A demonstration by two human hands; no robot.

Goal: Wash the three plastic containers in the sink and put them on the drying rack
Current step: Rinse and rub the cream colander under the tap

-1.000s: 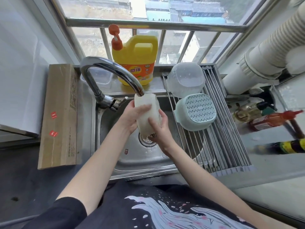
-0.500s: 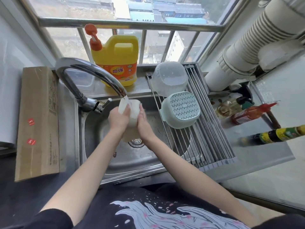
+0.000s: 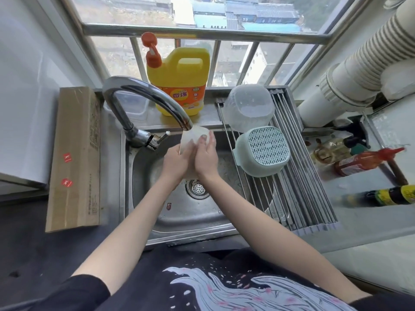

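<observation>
A small translucent white plastic container [image 3: 193, 136] is held under the spout of the steel tap [image 3: 148, 97], above the sink [image 3: 157, 198]. My left hand [image 3: 176, 161] grips its left side. My right hand [image 3: 205, 157] wraps its right side, fingers curled over the rim. Much of the container is hidden by both hands. On the roll-up drying rack [image 3: 298, 198] over the sink's right part, a clear plastic container [image 3: 248, 107] and a pale green perforated container [image 3: 261, 151] lie upside down.
A yellow dish-soap jug [image 3: 179, 79] stands on the ledge behind the tap. A cardboard box [image 3: 75, 158] lies left of the sink. Sauce bottles [image 3: 368, 161] lie on the counter at right, under a ribbed white duct [image 3: 359, 66]. The drain strainer [image 3: 197, 188] sits below my hands.
The container has been turned and tucked closer between both hands under the spout. My right hand moved up onto its rim. The view shifted slightly.
</observation>
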